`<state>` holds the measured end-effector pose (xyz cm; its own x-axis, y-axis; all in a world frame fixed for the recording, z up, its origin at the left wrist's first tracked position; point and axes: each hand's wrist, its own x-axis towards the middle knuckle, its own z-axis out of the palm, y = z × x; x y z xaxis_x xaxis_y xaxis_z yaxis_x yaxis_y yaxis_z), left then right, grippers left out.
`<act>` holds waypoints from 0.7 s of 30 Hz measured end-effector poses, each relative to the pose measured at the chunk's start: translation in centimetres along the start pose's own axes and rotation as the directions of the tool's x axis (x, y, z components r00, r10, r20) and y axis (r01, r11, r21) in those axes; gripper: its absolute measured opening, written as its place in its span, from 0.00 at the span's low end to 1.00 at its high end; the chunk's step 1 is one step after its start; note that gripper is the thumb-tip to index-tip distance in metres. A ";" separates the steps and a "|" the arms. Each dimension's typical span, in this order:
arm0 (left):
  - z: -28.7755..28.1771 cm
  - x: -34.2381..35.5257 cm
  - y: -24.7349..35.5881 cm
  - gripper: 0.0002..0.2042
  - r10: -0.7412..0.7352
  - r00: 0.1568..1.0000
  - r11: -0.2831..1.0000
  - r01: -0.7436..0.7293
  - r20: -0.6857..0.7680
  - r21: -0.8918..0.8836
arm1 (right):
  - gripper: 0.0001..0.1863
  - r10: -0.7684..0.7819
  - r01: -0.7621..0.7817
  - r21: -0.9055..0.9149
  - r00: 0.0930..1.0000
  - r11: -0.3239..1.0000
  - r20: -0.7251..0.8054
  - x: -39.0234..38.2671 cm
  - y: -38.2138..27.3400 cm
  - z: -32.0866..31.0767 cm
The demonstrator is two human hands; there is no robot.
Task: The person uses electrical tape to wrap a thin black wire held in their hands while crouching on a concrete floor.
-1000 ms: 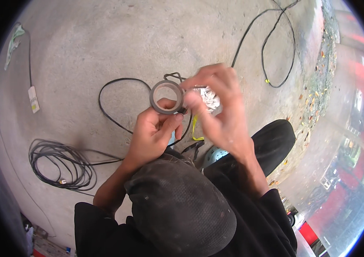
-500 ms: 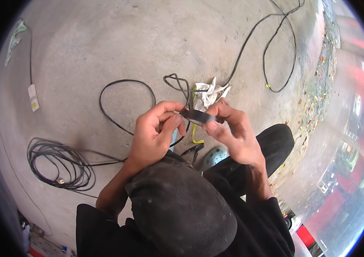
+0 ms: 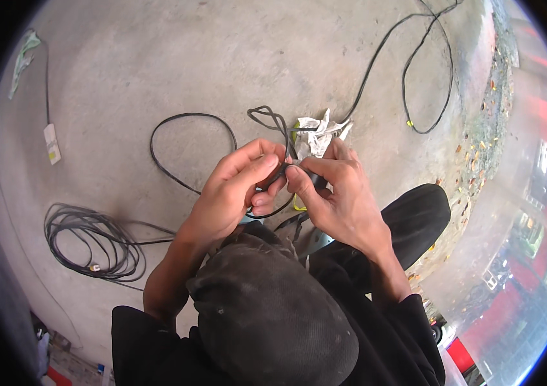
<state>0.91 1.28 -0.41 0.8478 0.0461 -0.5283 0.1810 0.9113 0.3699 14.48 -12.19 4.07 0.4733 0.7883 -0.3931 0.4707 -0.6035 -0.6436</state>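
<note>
My left hand (image 3: 231,190) and my right hand (image 3: 344,196) meet over the concrete floor (image 3: 157,64), fingertips pressed together. Between them they pinch a thin black cable (image 3: 189,119) that loops out to the left and curls up above the fingers. A dark roll of tape (image 3: 316,179) sits mostly hidden under my right fingers. Just beyond the hands lies a crumpled white paper (image 3: 317,128). A small yellow piece (image 3: 299,206) shows below the hands. A dark cap (image 3: 273,315) fills the lower middle.
A coil of black cable (image 3: 86,241) lies at the left. A white plug block (image 3: 51,143) on a thin cord is farther left. A long black cable (image 3: 415,64) with a yellow tip runs at the upper right. Gravel and litter edge the floor at the right.
The tape roll was held up flat and in plain sight; it has since come down between the fingers and is mostly hidden. Both hands have closed in on the cable.
</note>
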 end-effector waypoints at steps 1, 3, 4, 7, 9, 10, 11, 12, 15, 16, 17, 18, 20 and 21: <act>0.2 0.2 -0.1 0.06 0.000 1.000 1.000 0.000 -0.002 -0.001 | 0.13 -0.004 0.004 0.011 1.000 1.000 -0.016 0.1 -0.1 0.0; 0.4 0.3 -0.4 0.06 0.037 0.998 0.983 -0.028 -0.047 0.180 | 0.13 -0.010 0.010 0.022 1.000 1.000 -0.025 0.2 0.0 0.3; 0.2 0.4 -0.4 0.06 0.039 0.998 0.984 -0.029 -0.053 0.175 | 0.13 -0.096 0.096 -0.003 0.994 0.995 -0.048 0.4 0.1 0.6; 0.1 0.9 -0.5 0.06 0.103 0.994 0.957 -0.091 -0.027 0.275 | 0.11 -0.142 0.143 0.003 0.986 0.990 -0.092 0.5 0.2 0.8; -0.1 1.0 -0.1 0.06 0.079 0.996 0.970 -0.068 -0.037 0.234 | 0.11 -0.108 0.112 0.025 0.989 0.993 -0.105 0.5 0.0 1.2; 0.1 1.0 -0.4 0.06 0.116 0.992 0.972 -0.103 -0.050 0.213 | 0.10 -0.092 0.099 0.047 0.987 0.994 -0.133 0.6 -0.1 1.5; 0.0 0.9 -0.5 0.06 0.125 0.990 0.973 -0.111 -0.059 0.201 | 0.11 -0.076 0.088 0.069 0.984 0.994 -0.161 0.6 -0.2 1.8; -0.2 0.8 -0.7 0.06 0.108 0.992 0.985 -0.097 -0.072 0.146 | 0.11 -0.093 0.103 0.065 0.985 0.993 -0.143 0.6 -0.2 2.1; 0.4 0.5 -0.4 0.05 0.072 0.993 0.996 -0.066 -0.092 0.062 | 0.13 -0.095 0.121 0.163 0.982 0.979 -0.162 0.2 -0.2 2.8; 0.6 0.3 -0.1 0.06 0.037 0.996 0.999 -0.034 -0.083 0.043 | 0.13 -0.096 0.128 0.178 0.979 0.976 -0.177 0.0 -0.1 2.9; 0.8 0.1 -0.1 0.06 0.044 0.995 0.998 -0.041 -0.087 0.037 | 0.14 -0.097 0.135 0.193 0.976 0.972 -0.193 -0.1 0.0 2.9; 0.9 -0.3 -0.1 0.06 0.026 0.996 1.000 -0.025 -0.089 0.007 | 0.14 -0.125 0.162 0.200 0.974 0.966 -0.188 -0.3 -0.1 2.7; 0.5 -0.6 -0.2 0.07 -0.013 0.995 1.000 0.012 -0.103 -0.009 | 0.14 -0.110 0.150 0.253 0.980 0.956 -0.168 -0.3 -0.1 3.1; 0.4 -0.6 -0.2 0.07 -0.016 0.995 1.000 0.015 -0.096 -0.011 | 0.14 -0.088 0.133 0.300 0.984 0.945 -0.158 -0.4 -0.2 3.1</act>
<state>0.53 0.91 0.11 0.7932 0.0703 -0.6049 0.1881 0.9165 0.3532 11.89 -12.04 2.35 0.5413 0.8098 -0.2263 0.2844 -0.4295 -0.8571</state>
